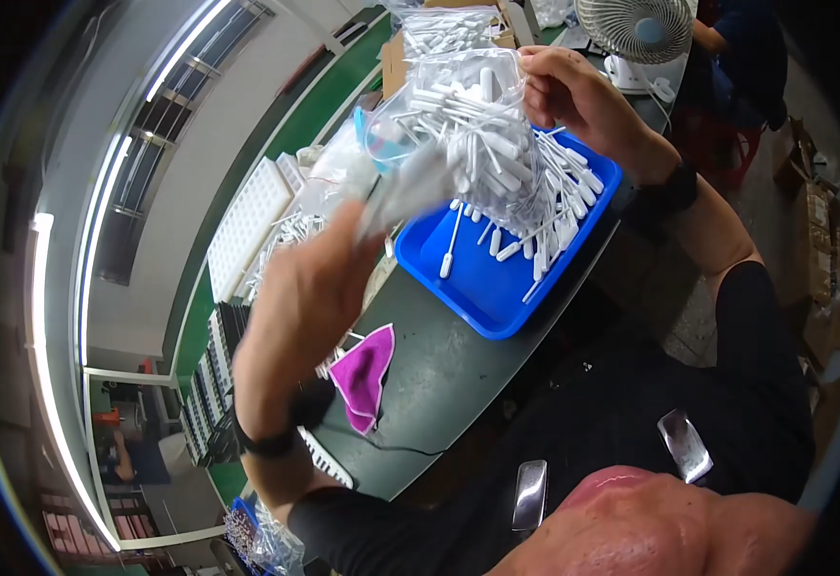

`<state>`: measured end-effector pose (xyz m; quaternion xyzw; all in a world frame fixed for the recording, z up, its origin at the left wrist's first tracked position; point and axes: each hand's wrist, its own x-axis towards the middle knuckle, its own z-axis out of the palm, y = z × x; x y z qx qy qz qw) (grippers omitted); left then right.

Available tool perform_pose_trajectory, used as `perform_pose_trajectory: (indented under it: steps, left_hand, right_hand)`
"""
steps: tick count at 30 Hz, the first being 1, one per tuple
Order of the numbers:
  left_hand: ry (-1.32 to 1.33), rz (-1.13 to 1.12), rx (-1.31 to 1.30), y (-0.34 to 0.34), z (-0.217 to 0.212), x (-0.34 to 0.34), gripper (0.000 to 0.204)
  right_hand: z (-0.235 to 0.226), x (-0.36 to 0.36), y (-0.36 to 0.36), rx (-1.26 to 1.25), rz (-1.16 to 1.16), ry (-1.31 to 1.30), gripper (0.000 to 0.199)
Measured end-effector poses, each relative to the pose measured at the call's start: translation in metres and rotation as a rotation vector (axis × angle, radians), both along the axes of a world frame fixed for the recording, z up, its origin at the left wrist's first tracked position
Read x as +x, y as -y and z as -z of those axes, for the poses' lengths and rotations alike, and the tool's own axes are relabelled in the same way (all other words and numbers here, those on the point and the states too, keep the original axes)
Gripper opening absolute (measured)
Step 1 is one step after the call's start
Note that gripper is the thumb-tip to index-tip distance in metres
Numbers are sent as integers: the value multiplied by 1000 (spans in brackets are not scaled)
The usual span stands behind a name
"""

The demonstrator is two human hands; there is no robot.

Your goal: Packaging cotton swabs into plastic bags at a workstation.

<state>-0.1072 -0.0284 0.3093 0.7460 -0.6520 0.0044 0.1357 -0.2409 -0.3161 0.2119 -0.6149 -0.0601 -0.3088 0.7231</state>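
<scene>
A clear plastic bag (pixel 473 72) filled with white plastic transfer pipettes is held up over a blue tray (pixel 482 317). My right hand (pixel 573 91) pinches the bag's upper right edge between thumb and fingers. My left hand (pixel 309 293), smeared by motion, is left of the bag and closed around a blurred bunch of white pipettes (pixel 405 192). That bunch points toward the bag's mouth; whether it touches the bag, I cannot tell. More loose pipettes (pixel 559 226) are heaped in the tray beneath and beside the bag.
A purple cloth (pixel 364 374) lies on the dark green table (pixel 429 355). White racks with holes (pixel 252 226) and more plastic bags (pixel 338 178) line the far left side. A fan (pixel 636 29) stands at the back right. Another person (pixel 741 58) sits beyond it.
</scene>
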Motion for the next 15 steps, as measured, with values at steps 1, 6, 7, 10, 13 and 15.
perform_pose_trajectory:
  steps: [1,6,7,10,13,15]
  left_hand:
    - [76,6,-70,25,-4,8,16]
    - [45,-114,391,112,-19,28,28]
    - [204,-210,507,127,-16,14,27]
    - [484,-245,510,146,0,-2,23]
    - [712,-104,305,149,13,-10,21]
    - [728,-160,226,152,11,-17,19]
  right_hand:
    - [3,-2,1,2,10,-10,30]
    - [-5,5,-11,72,30,-23,30]
    - [-1,4,-10,79,25,-24,29]
    - [-1,6,-12,91,17,-12,29]
    - [1,7,-18,121,19,5,28]
    - [4,5,-14,90,20,-2,29]
